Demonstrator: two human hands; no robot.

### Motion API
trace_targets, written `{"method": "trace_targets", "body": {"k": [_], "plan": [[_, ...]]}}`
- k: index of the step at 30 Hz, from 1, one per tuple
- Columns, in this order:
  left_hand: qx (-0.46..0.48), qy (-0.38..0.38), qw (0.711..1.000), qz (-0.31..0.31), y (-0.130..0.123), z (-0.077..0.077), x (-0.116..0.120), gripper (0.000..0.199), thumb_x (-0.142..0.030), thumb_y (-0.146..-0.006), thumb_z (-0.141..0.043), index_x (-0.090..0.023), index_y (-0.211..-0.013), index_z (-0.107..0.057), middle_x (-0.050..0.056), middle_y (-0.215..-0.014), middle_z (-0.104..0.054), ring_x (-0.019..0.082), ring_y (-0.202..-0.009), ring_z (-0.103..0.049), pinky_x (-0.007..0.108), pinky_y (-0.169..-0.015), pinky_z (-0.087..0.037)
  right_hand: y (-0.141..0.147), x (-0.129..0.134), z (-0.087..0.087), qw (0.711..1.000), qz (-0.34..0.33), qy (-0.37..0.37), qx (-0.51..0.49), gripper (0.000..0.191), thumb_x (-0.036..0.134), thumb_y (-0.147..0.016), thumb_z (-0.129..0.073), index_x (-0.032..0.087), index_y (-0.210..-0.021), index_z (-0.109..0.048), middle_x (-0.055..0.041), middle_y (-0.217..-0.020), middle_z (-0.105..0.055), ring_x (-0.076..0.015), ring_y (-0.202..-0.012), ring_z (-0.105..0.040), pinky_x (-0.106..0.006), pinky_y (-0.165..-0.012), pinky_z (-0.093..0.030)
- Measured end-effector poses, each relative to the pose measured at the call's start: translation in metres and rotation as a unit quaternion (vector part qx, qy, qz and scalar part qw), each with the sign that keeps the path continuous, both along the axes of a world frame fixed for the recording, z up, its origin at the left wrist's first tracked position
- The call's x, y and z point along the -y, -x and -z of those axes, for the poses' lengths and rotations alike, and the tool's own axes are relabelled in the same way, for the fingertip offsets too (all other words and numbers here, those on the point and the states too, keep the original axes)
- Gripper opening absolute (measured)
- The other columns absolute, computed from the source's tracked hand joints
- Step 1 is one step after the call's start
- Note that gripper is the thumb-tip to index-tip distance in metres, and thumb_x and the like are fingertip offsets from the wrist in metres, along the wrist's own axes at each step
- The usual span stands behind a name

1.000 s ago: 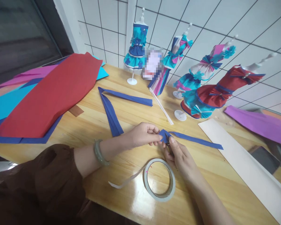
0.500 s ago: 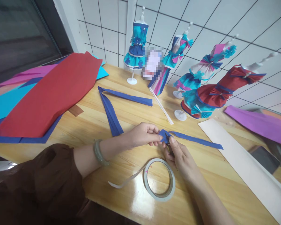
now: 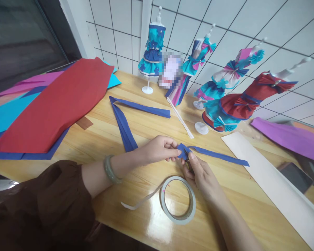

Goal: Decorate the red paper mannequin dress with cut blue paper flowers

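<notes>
Sleeve: I saw the dark brown sleeve point(image 3: 54, 205) nearest me, cut off by the frame's left and bottom edges; a pale green bangle point(image 3: 110, 170) circled the wrist beyond it.
Tape: the roll point(image 3: 162, 200) lay flat on the counter point(image 3: 136, 230), its loose end curling out leftward.
Right hand: its forearm ran off the bottom edge. I saw the right hand point(image 3: 202, 174) with its fingers closed round dark scissors point(image 3: 187, 152); thumb and palm hid most of the handles, so I could not tell how wide the blades stood.
Left hand: the left hand point(image 3: 159, 150) had thumb and forefinger pinched on the blue piece, other fingers curled, partly hidden from me.
Blue piece: the blue piece point(image 3: 182, 149) was held just above the counter between both hands, small, flat and angular, blades across its right part.
Blue strip: this long narrow strip point(image 3: 219, 155) reached rightward; I could not make out whether it joined the piece.
Cream sheet: the sheet point(image 3: 264, 181) left the frame at lower right, beside a dark device point(image 3: 295, 176).
Folded strip: a blue V point(image 3: 146, 107), one leg's end hidden behind the left forearm.
Dress forms: four small dressed stands point(image 3: 240, 97) stood along the back.
Screen: pixelation made the screen point(image 3: 171, 71) unreadable to me.
</notes>
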State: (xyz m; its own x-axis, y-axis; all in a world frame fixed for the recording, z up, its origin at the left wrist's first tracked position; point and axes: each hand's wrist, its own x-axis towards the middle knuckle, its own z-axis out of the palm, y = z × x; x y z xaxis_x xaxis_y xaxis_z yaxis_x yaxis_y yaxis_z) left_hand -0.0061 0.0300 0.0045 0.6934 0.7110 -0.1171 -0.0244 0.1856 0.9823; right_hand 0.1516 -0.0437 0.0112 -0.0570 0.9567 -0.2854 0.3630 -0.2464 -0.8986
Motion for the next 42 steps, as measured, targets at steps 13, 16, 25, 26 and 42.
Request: {"method": "trace_targets", "body": {"k": [13, 16, 25, 26, 42], "plan": [[0.015, 0.008, 1.000, 0.003, -0.0024, 0.0072, 0.0013, 0.016, -0.026, -0.071, -0.061, -0.011, -0.074, -0.059, 0.002, -0.069, -0.061, 0.008, -0.059, -0.054, 0.020, -0.056, -0.042, 0.0002, -0.0001, -0.0010, 1.000, 0.010, -0.015, 0.003, 0.045, 0.057, -0.087, -0.028, 0.019, -0.068, -0.044, 0.0075, -0.044, -0.031, -0.0076, -0.038, -0.027, -0.022, -0.039, -0.022], [0.019, 0.008, 1.000, 0.011, -0.0026, 0.0094, 0.0016, 0.017, -0.026, -0.071, -0.061, -0.011, -0.076, -0.060, 0.004, -0.073, -0.063, 0.008, -0.060, -0.054, 0.020, -0.058, -0.042, 0.0006, -0.0001, -0.0006, 1.000, 0.014, -0.016, -0.001, 0.045, 0.057, -0.087, -0.028, 0.019, -0.068, -0.043, 0.0076, -0.043, -0.031, -0.0078, -0.037, -0.027, -0.022, -0.039, -0.021], [0.010, -0.003, 1.000, 0.010, -0.0023, 0.0086, 0.0027, 0.015, -0.027, -0.071, -0.062, -0.012, -0.074, -0.060, -0.001, -0.065, -0.058, 0.007, -0.058, -0.051, 0.019, -0.056, -0.040, 0.0015, 0.0010, -0.0019, 1.000, 0.014, -0.026, -0.007, 0.045, 0.054, -0.089, -0.027, 0.020, -0.062, -0.039, 0.0071, -0.042, -0.031, -0.0080, -0.037, -0.028, -0.023, -0.039, -0.023], [0.014, -0.001, 1.000, 0.013, -0.0022, 0.0084, 0.0029, 0.015, -0.027, -0.071, -0.062, -0.012, -0.074, -0.060, -0.001, -0.064, -0.058, 0.007, -0.057, -0.051, 0.019, -0.055, -0.039, 0.0016, 0.0010, -0.0023, 1.000, 0.015, -0.026, -0.007, 0.045, 0.053, -0.089, -0.027, 0.020, -0.062, -0.039, 0.0071, -0.042, -0.031, -0.0080, -0.037, -0.028, -0.023, -0.039, -0.022], [0.038, 0.137, 0.990, 0.017, -0.0012, 0.0062, 0.0082, 0.018, -0.027, -0.067, -0.064, -0.013, -0.069, -0.055, -0.002, -0.057, -0.053, 0.007, -0.053, -0.049, 0.020, -0.052, -0.032, 0.0025, 0.0006, -0.0028, 1.000, 0.014, -0.021, -0.018, 0.051, 0.055, -0.089, -0.025, 0.021, -0.051, -0.034, 0.0059, -0.039, -0.029, -0.0089, -0.036, -0.026, -0.025, -0.039, -0.019]]}}
